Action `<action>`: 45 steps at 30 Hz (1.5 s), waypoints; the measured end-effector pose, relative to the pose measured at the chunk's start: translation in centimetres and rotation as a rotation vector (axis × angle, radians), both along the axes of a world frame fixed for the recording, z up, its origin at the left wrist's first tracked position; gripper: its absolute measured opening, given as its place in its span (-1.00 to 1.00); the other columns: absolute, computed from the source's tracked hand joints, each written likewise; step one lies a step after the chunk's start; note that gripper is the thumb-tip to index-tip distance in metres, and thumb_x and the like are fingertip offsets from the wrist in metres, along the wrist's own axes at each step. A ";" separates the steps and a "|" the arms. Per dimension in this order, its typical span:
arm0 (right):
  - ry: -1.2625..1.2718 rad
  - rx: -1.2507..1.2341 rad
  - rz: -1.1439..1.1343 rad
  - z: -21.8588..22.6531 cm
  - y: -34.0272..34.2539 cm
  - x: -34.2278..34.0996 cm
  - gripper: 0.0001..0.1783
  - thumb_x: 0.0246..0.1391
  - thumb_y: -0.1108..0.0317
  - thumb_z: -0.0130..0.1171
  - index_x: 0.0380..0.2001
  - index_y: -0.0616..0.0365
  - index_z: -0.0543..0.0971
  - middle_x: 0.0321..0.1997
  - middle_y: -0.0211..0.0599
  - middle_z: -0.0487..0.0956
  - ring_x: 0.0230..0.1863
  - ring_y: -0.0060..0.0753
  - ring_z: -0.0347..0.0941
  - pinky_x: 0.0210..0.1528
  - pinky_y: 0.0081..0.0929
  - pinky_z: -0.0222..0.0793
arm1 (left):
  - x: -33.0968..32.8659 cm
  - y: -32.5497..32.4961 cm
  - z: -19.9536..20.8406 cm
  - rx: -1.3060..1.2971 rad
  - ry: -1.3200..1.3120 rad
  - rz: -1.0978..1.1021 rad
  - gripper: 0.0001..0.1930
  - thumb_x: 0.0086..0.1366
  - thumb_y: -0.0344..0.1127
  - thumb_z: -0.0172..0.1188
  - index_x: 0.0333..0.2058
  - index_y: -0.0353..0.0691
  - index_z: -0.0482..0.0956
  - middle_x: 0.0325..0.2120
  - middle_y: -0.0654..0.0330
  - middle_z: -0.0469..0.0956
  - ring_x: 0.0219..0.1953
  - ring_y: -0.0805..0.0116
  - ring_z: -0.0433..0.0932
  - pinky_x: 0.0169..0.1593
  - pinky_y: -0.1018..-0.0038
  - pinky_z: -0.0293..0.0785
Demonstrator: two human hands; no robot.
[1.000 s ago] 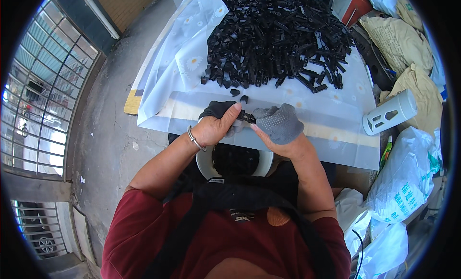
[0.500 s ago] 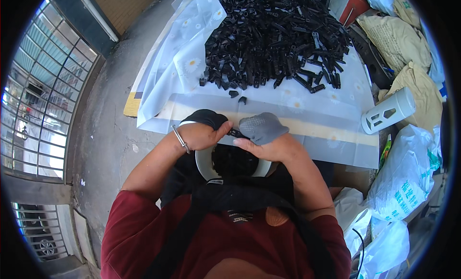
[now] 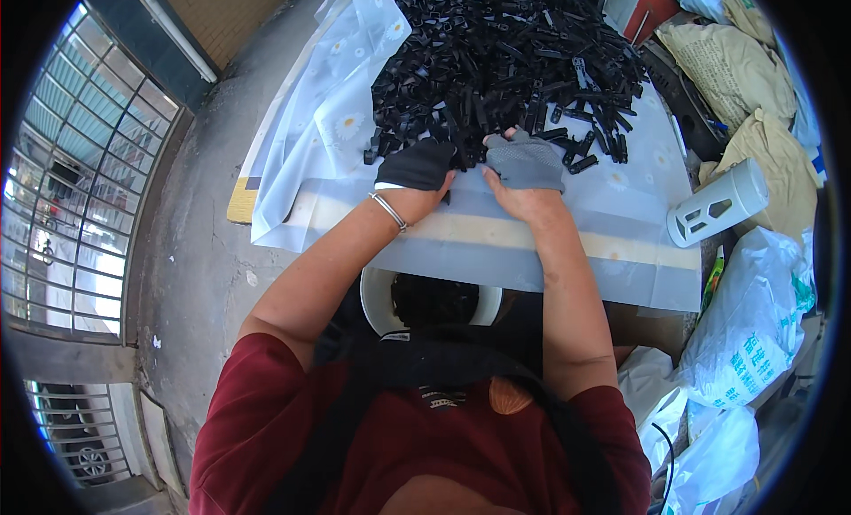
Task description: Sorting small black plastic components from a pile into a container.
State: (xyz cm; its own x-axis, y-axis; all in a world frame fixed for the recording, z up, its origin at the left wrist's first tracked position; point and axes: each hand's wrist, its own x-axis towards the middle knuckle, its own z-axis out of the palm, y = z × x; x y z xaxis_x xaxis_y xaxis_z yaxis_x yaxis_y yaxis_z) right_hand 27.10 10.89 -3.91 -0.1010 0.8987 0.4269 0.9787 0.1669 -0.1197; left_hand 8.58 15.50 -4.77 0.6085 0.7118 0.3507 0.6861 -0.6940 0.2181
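A large heap of small black plastic pieces (image 3: 505, 63) covers the far part of the table. At its near edge is my left hand (image 3: 418, 167), in a black fingerless glove with a metal bangle at the wrist. Its thumb shows beside some dark pieces, but its other fingers are hidden, so its grip is unclear. My right hand (image 3: 525, 165), in a grey fingerless glove, rests just right of it, touching the heap's front. Its thumb stands apart from its bent fingers, and nothing shows between them. Below the table edge, a white bucket (image 3: 379, 304) holds more dark pieces.
A pale daisy-patterned plastic sheet (image 3: 612, 258) covers the table, bunched up at the left. A white cylinder with cut-outs (image 3: 716, 203) lies at the right edge. Beyond it are sacks (image 3: 722, 72) and plastic bags (image 3: 745, 320). A barred window (image 3: 84, 178) is at far left.
Both hands have moved forward from above the bucket to the near edge of the heap. The black piece that was between them is no longer seen there.
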 end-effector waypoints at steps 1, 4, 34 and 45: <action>-0.009 -0.017 0.051 -0.1 -0.5 0.1 -0.66 -0.14 0.18 0.11 -0.24 0.02 0.50 -0.09 -0.10 0.44 -0.06 -0.10 0.36 -0.03 -0.26 0.25 | -0.5 -0.1 0.0 -0.002 -0.001 -0.003 -0.70 0.06 -0.24 0.10 -0.21 -0.20 0.44 -0.37 0.01 0.46 -0.32 0.08 0.46 -0.26 0.28 0.39; -0.028 0.049 0.160 -0.5 -2.8 0.6 -0.72 -0.16 0.24 0.13 -0.30 0.05 0.52 -0.13 -0.17 0.47 -0.07 -0.14 0.36 -0.04 -0.27 0.24 | -2.1 -0.7 0.0 -0.093 -0.036 -0.085 -0.68 0.07 -0.21 0.09 -0.19 -0.19 0.43 -0.29 0.02 0.45 -0.23 0.09 0.45 -0.17 0.30 0.38; 0.040 0.149 -0.117 -0.9 -3.6 -0.4 -0.84 -0.11 0.28 0.04 -0.46 0.11 0.51 -0.50 -0.17 0.48 -0.40 -0.08 0.41 -0.35 -0.19 0.30 | -32.8 10.2 -1.4 -0.205 -0.185 1.107 -0.68 0.06 -0.19 -0.06 -0.36 -0.29 0.55 -0.38 -0.07 0.53 -0.28 -0.05 0.49 -0.18 0.26 0.35; 0.064 0.086 -0.148 -1.0 -4.2 -0.5 -0.69 0.00 0.16 0.01 -0.27 0.13 0.54 -0.32 -0.10 0.53 -0.27 -0.04 0.41 -0.16 -0.20 0.27 | -30.6 0.3 -15.2 -1.363 -1.176 1.144 -0.88 0.07 -0.46 0.00 -0.62 -0.19 0.35 -0.79 0.26 0.29 -0.81 0.45 0.22 -0.77 0.56 0.11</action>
State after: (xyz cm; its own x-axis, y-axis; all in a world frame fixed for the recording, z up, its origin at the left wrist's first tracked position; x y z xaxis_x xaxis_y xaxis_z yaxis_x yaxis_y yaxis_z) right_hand 26.59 6.73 -4.90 0.0589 0.8618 0.5037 0.9842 0.0343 -0.1738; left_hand -22.01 15.78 -20.01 -0.2302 0.5875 -0.7758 -0.2127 0.7475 0.6293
